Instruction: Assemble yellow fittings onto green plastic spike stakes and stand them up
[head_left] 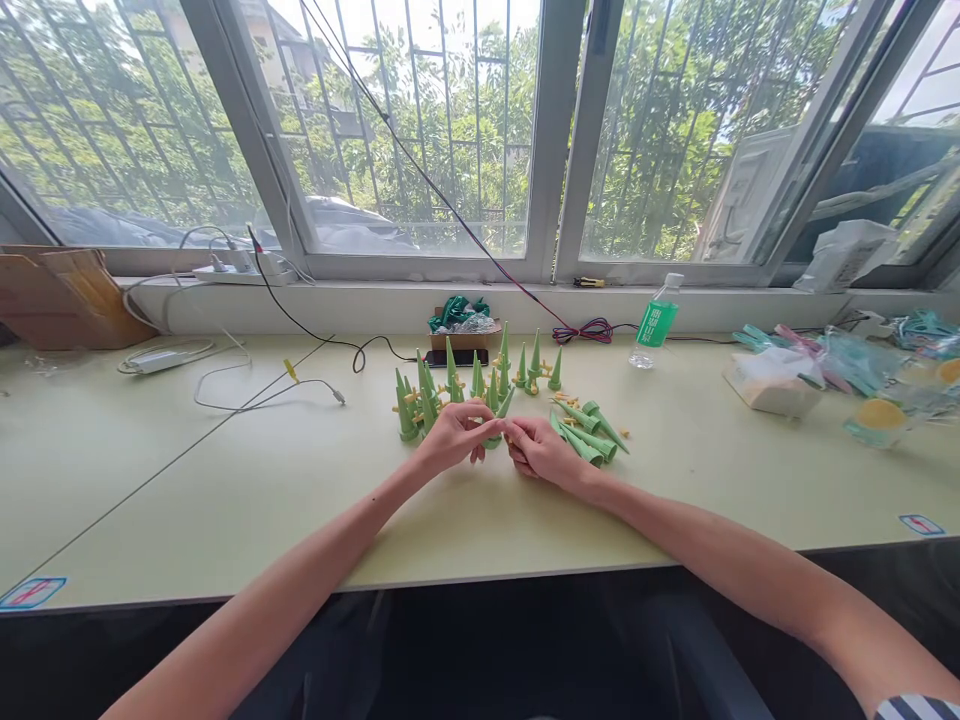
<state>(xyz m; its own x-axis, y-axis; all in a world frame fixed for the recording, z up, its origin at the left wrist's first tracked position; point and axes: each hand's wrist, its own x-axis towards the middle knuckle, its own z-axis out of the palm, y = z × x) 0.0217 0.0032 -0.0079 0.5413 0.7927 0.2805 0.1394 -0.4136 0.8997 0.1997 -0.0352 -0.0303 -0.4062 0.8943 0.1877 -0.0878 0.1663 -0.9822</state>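
My left hand [459,436] is closed round a green cone [506,403], whose tip sticks up above the fingers at a tilt. My right hand [536,446] meets it at the fingertips, pinched on something too small to make out. Behind and left of the hands, several green cones [406,408] with small yellow pieces stand upright on the table. More upright cones [535,362] are farther back. Beside my right hand, several loose green cones [589,443] lie on their sides, with small yellow pieces [625,434] near them.
A small box [480,335] with green and clear wrapping and a dark phone [456,357] sit behind the cones. A bottle [655,325] stands at the back right. Cables [247,400] lie left; plastic bags [847,365] and a tissue pack [772,382] lie right.
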